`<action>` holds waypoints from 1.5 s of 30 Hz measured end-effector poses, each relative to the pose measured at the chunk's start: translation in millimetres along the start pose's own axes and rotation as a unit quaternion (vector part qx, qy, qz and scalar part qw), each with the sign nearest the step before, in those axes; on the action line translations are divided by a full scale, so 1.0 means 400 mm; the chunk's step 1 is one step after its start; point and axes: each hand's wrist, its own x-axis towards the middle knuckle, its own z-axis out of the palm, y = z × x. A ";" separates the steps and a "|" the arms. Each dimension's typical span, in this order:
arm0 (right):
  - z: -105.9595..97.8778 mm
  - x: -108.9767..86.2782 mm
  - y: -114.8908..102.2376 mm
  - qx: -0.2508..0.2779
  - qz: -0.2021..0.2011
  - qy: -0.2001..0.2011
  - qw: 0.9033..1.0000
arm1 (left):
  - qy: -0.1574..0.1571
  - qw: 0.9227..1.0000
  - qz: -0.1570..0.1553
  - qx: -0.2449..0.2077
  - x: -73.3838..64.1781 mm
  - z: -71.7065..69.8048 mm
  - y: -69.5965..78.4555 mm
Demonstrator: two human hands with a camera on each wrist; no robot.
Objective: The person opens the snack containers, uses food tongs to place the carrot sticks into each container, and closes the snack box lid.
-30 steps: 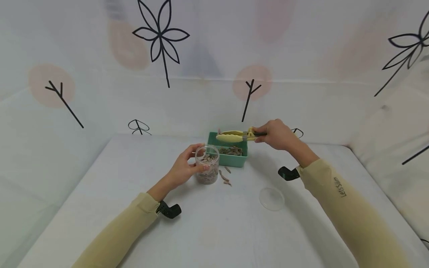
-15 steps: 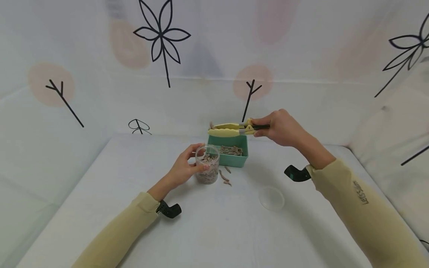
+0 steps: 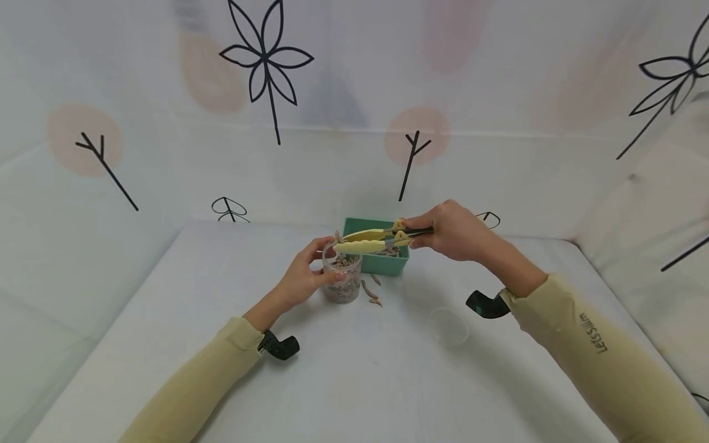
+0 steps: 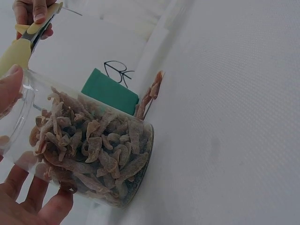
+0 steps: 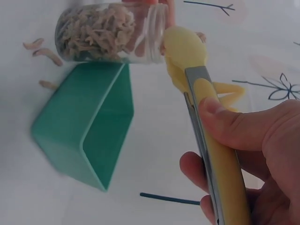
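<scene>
My left hand (image 3: 299, 280) grips a clear jar (image 3: 343, 290) that stands upright on the table, its mouth uncovered. Short brownish dried strips (image 4: 93, 145) fill much of it in the left wrist view. In my right hand (image 3: 456, 234) are yellow-tipped tongs (image 3: 361, 247), held level by the handles. Their tips are at the jar's rim, with a dried strip (image 3: 339, 236) sticking up between them. Behind and right of the jar sits a green box (image 3: 382, 266), holding more strips and partly covered by the tongs.
Several loose strips (image 3: 368, 289) lie on the white table (image 3: 343, 375) to the right of the jar. A clear round lid (image 3: 450, 327) rests flat farther right. A patterned white sheet (image 3: 332, 92) hangs behind the table.
The tongs have moved left from above the green box, first rising, then lowering to the jar's mouth with the strip. The left hand and jar have stayed in place.
</scene>
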 end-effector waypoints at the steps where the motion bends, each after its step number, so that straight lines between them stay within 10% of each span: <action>1: 0.001 0.000 0.000 -0.004 -0.003 -0.001 1.000 | 0.000 1.000 -0.001 -0.002 0.000 0.000 -0.001; 24: 0.002 -0.031 0.040 0.024 0.007 -0.004 1.000 | -0.005 1.000 -0.009 -0.002 0.002 -0.003 -0.001; 45: 0.127 -0.288 0.325 0.011 0.187 0.084 0.979 | -0.007 1.000 0.012 -0.009 0.001 -0.006 -0.007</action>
